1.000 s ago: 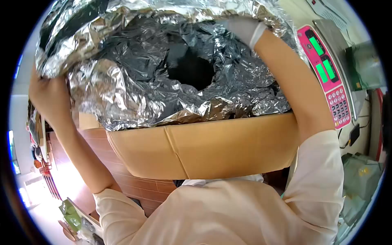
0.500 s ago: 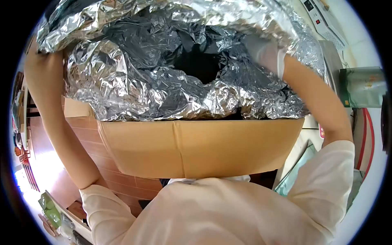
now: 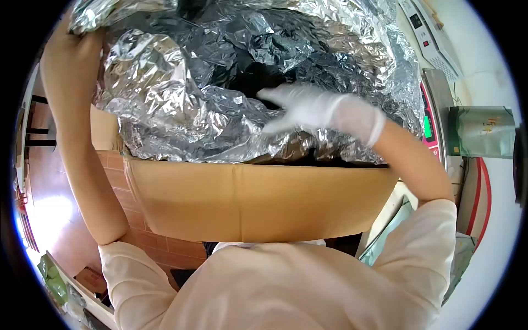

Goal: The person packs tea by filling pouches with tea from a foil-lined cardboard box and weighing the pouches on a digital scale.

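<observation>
Well, seen from the head, crumpled foil [image 3: 151, 71] bulges from the box [image 3: 258, 201]. The left hand [image 3: 74, 58] touches its upper-left edge, fingertips hidden; I can't tell how closed that grip is. The gloved right hand [image 3: 327, 110] reaches over the foil's middle, grip spread and empty.

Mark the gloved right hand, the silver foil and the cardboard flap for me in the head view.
Gloved right hand [image 3: 323, 110]: head view, middle of the hand.
Silver foil [image 3: 157, 82]: head view, crumpled bulge toward the picture's left.
Cardboard flap [image 3: 264, 201]: head view, middle of its broad face.
</observation>
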